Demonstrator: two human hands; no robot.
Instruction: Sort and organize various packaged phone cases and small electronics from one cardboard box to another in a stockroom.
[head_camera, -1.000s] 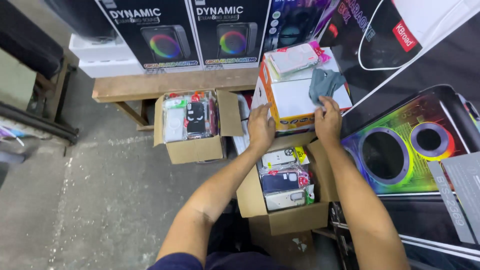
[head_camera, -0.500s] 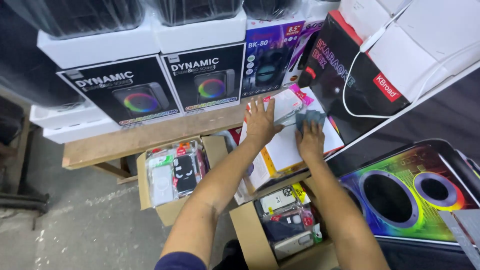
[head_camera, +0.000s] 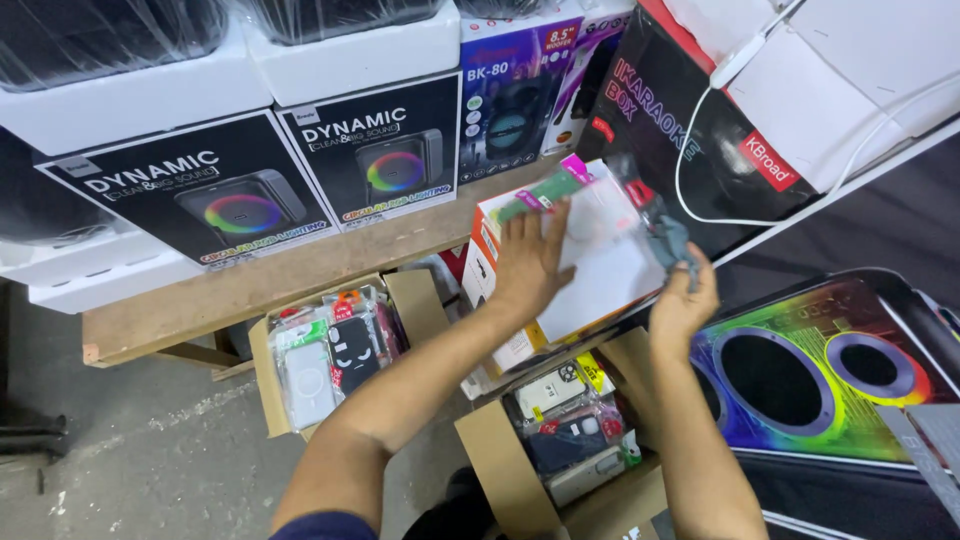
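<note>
My left hand (head_camera: 527, 262) holds a clear plastic packet (head_camera: 592, 200) with green and pink edges, lifted just above a white and orange box (head_camera: 610, 285). To the right of that box, my right hand (head_camera: 681, 305) grips a small grey, cloth-like item (head_camera: 669, 240), which reaches up to the packet's right edge. Below both hands an open cardboard box (head_camera: 500, 465) holds several packaged phone cases (head_camera: 572, 432).
A second open cardboard box (head_camera: 262, 375) of phone cases stands on the concrete floor at left, under a wooden bench (head_camera: 250, 285). Black speaker cartons (head_camera: 190, 195) stand on the bench. A big speaker carton with rainbow rings (head_camera: 800, 380) lies at right.
My left hand has picked the clear packet up off the white box. My right hand has lifted the grey item and moved right. The view has shifted slightly.
</note>
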